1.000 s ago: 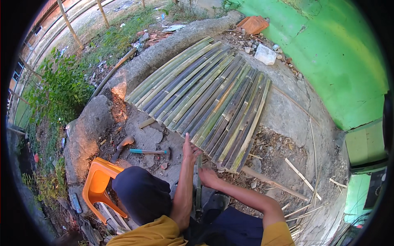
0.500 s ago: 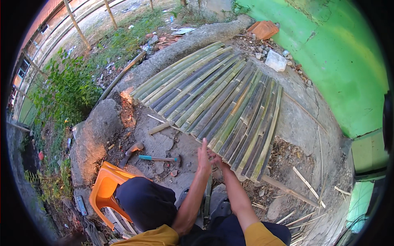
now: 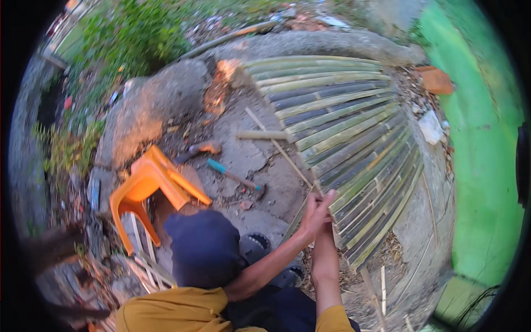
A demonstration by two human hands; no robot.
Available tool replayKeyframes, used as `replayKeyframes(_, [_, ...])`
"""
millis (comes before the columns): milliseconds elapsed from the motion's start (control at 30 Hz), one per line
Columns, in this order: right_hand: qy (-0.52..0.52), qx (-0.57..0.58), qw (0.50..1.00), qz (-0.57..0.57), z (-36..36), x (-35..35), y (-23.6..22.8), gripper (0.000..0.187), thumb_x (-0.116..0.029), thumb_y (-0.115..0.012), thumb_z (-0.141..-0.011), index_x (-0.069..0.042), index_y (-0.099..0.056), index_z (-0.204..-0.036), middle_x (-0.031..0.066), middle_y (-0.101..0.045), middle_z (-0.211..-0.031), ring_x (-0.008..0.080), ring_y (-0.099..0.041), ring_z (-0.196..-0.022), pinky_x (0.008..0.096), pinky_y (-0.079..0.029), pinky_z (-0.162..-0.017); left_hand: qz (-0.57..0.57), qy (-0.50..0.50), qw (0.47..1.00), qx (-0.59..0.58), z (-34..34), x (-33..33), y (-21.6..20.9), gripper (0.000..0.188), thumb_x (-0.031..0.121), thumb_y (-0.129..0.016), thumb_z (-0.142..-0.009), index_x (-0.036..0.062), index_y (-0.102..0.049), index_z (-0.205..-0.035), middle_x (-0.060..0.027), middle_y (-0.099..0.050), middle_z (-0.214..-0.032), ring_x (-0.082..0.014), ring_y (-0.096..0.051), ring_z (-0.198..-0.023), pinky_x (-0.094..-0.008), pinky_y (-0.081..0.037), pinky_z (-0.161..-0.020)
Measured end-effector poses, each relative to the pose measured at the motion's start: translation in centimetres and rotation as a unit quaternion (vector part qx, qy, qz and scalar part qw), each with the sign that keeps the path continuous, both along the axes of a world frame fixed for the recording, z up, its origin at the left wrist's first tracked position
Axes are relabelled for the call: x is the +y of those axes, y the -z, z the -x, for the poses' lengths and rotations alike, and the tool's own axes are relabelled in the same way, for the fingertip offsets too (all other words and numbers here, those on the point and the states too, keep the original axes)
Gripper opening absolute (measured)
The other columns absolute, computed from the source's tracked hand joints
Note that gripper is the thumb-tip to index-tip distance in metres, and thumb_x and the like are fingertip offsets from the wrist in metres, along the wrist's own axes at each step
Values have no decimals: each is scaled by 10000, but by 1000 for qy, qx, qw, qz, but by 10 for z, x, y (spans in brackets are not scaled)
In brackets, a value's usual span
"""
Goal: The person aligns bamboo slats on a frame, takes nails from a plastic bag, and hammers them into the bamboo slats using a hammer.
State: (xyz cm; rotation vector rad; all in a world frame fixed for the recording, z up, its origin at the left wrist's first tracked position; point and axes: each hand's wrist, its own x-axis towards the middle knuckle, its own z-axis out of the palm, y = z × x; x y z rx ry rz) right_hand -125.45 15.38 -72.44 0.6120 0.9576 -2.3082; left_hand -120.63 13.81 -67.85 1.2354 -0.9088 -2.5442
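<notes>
A fan-shaped panel of split bamboo slats, green, yellowish and dark, spreads before me. My left hand is at the panel's near edge, fingers drawn together; what they grip, if anything, is too small to make out. Close against it is my right hand, its fingers mostly hidden behind the left hand and the slat ends. A narrow bamboo strip runs from near my hands down toward my feet. Left of the panel, a hammer with a teal grip lies on the ground, with a blade-like tool with a brown handle beyond it.
An orange plastic chair stands tilted at left, near my dark-clad knee. A short bamboo piece touches the panel's left edge. A low concrete ledge runs behind, and a green wall rises at right.
The view has turned right, so the panel and chair appear rotated. My hands stay at the panel's near edge; the left fingers, earlier stretched upward, are now drawn together in front of the right hand.
</notes>
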Motion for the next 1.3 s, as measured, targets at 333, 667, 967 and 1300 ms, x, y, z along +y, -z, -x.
replayKeyframes(333, [49,33,998,-35,-27,-12,-83,440,-342,-578,-1041,-43,-505,-1356,94,-656,-1110,145,-633,-988,262,-516,-844,125,-41,990,44,5,6,-30,605,544,-732,-917,25,-442,-1024,-43,-455,-908,-86,-463,-756,-250,-437,-643])
replayKeyframes(667, [28,-122,967,221,45,94,-12,773,-403,-753,-904,-6,-403,-1467,225,-528,-1414,270,-540,-1268,364,-429,-1071,121,61,989,61,-4,1,-48,944,713,-669,-861,66,-179,-1343,-171,-246,-1307,-311,-241,-1189,-506,-224,-1047])
replayKeyframes(967, [199,-172,896,357,-5,46,-91,1071,-550,-762,-866,-3,-189,-1585,284,-310,-1550,348,-271,-1478,371,-236,-1212,44,44,979,193,-12,20,-52,1308,817,-623,-818,119,110,-1646,-245,58,-1697,-434,6,-1564,-596,-144,-1235])
replayKeyframes(1300, [158,-114,960,202,-21,16,-109,1230,-578,-828,-760,10,-156,-1605,249,-236,-1623,331,-287,-1501,366,-260,-1207,101,239,962,83,-23,-37,-74,1295,828,-609,-815,140,104,-1649,-226,62,-1701,-445,6,-1562,-616,-135,-1241])
